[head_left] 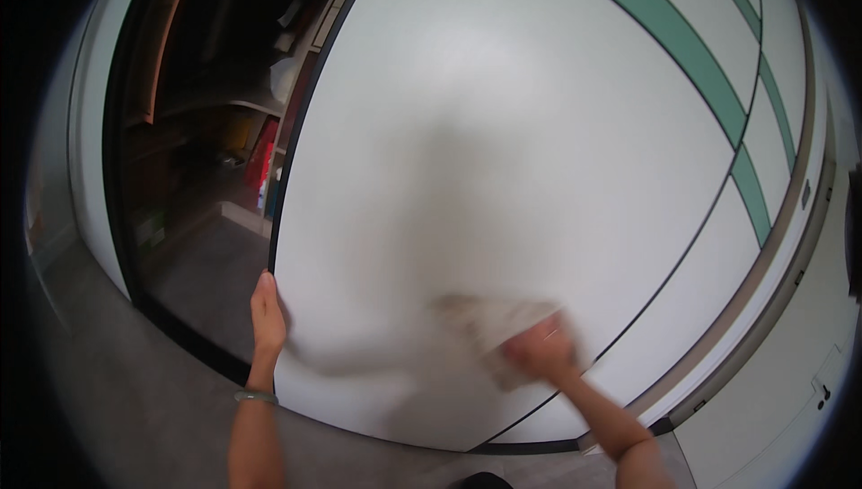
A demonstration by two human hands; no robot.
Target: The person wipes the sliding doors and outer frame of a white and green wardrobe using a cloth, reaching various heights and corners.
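Observation:
A large white sliding wardrobe door with a dark edge and a green stripe stands upright before me. My left hand is closed on the door's dark left edge, low down, with part of its fingers hidden. Against the lower right of the white panel, my right hand presses a pale beige cloth. Motion blurs both this hand and the cloth. The cloth is bunched under the palm and spreads out to the left.
Left of the door, the open wardrobe shows shelves with dim contents, among them a red item. Grey floor runs along the bottom. At the far right is a white door with a dark handle.

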